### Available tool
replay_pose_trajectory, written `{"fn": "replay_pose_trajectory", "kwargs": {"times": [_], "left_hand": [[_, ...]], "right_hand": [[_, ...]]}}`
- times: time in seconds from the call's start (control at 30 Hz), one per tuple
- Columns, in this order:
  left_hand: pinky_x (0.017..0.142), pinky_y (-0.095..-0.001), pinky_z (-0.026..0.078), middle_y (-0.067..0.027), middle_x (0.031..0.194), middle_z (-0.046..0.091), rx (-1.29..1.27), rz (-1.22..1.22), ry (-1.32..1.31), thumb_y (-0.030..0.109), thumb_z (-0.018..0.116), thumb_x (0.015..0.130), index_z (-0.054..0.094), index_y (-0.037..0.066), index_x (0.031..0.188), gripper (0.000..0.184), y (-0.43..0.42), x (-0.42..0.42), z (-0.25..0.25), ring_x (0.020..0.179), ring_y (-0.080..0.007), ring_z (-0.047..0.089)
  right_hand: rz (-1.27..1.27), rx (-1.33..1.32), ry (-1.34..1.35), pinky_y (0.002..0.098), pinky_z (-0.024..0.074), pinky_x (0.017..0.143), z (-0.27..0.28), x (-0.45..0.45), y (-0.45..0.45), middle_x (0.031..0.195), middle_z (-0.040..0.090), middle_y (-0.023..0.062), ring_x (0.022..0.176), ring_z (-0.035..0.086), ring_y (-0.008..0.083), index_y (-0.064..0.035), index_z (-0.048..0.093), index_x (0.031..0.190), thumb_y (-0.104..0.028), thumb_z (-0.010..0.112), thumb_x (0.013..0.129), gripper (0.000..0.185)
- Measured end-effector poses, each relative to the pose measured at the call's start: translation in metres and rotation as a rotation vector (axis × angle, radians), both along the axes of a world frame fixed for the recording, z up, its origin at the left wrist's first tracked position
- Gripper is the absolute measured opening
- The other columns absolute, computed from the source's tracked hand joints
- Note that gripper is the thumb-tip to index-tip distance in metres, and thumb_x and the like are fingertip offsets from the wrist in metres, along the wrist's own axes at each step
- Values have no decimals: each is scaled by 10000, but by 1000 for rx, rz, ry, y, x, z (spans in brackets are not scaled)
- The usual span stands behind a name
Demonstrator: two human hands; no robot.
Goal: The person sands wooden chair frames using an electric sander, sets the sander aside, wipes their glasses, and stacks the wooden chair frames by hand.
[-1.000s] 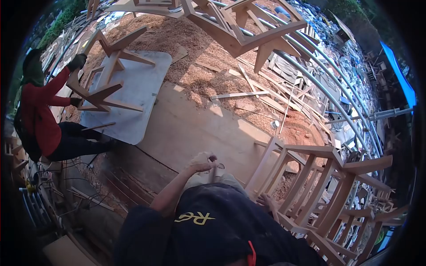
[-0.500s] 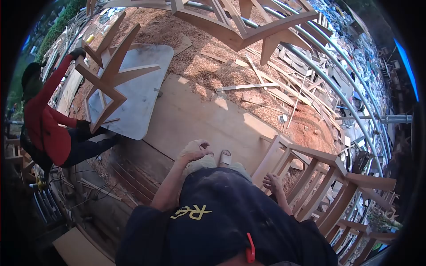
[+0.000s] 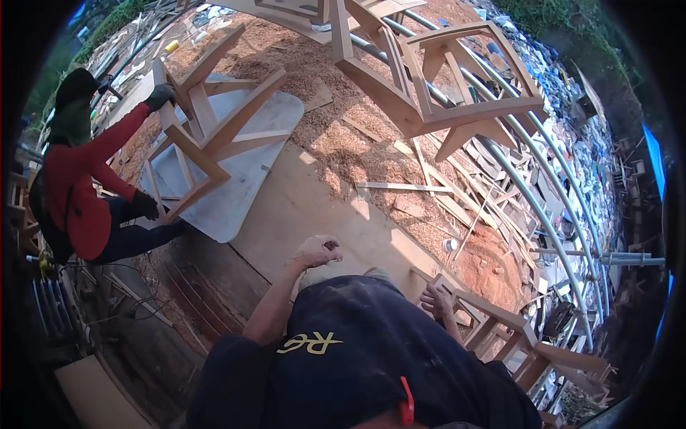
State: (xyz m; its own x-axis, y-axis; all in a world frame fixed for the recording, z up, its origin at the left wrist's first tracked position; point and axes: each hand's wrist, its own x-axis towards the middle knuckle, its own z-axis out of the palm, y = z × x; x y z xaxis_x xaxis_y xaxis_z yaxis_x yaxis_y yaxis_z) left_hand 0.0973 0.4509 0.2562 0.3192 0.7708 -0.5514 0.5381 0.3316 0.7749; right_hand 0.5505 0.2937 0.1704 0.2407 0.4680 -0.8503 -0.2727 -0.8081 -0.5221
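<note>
My left hand (image 3: 318,252) hangs in front of my body, fingers loosely curled with a gap between them, and nothing shows in it. Lower on the right, my right hand (image 3: 436,300) is held with its fingers loosely apart and empty. Close beside it stands a wooden chair frame (image 3: 493,309) with slats; whether my fingertips touch it I cannot tell. Under my left hand lies a plywood board (image 3: 286,193) on the ground.
At left a person in a red top (image 3: 89,196), wearing dark gloves, grips a wooden chair frame (image 3: 207,154) over a white tabletop (image 3: 246,196). More chair frames (image 3: 400,100) rest near metal pipes (image 3: 532,193) ahead. Wood offcuts (image 3: 404,187) and sawdust (image 3: 336,121) cover the ground.
My view has shifted, so more of the chair frames ahead shows. The other person's chair frame has turned, and their lower hand now shows away from it. My hands remain empty.
</note>
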Motion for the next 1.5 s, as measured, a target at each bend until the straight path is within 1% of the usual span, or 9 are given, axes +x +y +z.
{"fn": "replay_pose_trajectory", "kwargs": {"times": [0.27,0.43,0.57,0.8,0.9,1.07,1.17,1.4,1.5], "left_hand": [[959,-346,531,-95,1160,733,49,152,-275,385,786,919,712,39,1222,466,115,12,95,1091,-197,669],[895,-279,483,-15,1068,651,426,345,-290,451,731,969,643,65,1292,511,214,0,165,950,-119,598],[960,-318,488,-98,1196,664,643,483,-101,450,764,937,585,-15,1342,642,279,9,246,1063,-168,629],[947,-375,539,-197,1194,703,550,531,369,544,829,792,527,-80,1412,930,408,22,248,1077,-261,691],[852,-330,557,-132,1075,696,487,529,351,438,865,810,551,-56,1328,782,422,33,248,951,-195,687],[525,-295,550,-99,973,687,368,572,164,341,885,804,488,-4,1369,772,436,29,207,671,-146,677],[552,-330,578,-130,931,698,348,676,14,219,899,772,540,-33,1260,655,424,30,206,660,-177,697],[755,-323,585,-125,1095,709,488,699,14,135,933,693,499,-14,1431,869,422,24,197,870,-205,700],[911,-328,547,-112,1191,686,349,734,-55,168,938,682,496,-12,1458,910,398,34,210,1050,-211,659]], "right_hand": [[-76,306,-101,326,552,704,32,41,141,990,675,43,861,675,175,-117,630,1166,-440,768,936,421],[12,665,-404,368,507,884,110,91,281,1066,712,55,978,669,180,-61,679,1177,-465,751,942,473],[142,895,-659,335,492,953,218,108,396,1122,720,86,1052,664,196,-3,685,1223,-406,760,947,494],[176,1069,-1380,436,496,1002,305,180,571,1251,666,233,1159,653,369,41,623,1281,-367,800,904,583],[343,880,-1462,422,482,1057,299,238,634,1316,646,287,1251,628,380,46,591,1343,-386,785,879,662],[588,641,-1199,415,553,803,316,250,671,977,743,217,901,732,303,64,674,1134,-416,788,857,566],[1195,588,-1514,432,544,769,302,273,691,966,680,250,884,698,369,-50,716,1161,-348,780,862,427],[629,667,-875,355,465,581,277,310,714,633,562,48,591,542,151,38,713,901,-479,770,899,520],[995,880,-1339,356,478,650,275,318,693,743,595,72,679,575,182,-13,707,998,-432,736,911,429]]}}
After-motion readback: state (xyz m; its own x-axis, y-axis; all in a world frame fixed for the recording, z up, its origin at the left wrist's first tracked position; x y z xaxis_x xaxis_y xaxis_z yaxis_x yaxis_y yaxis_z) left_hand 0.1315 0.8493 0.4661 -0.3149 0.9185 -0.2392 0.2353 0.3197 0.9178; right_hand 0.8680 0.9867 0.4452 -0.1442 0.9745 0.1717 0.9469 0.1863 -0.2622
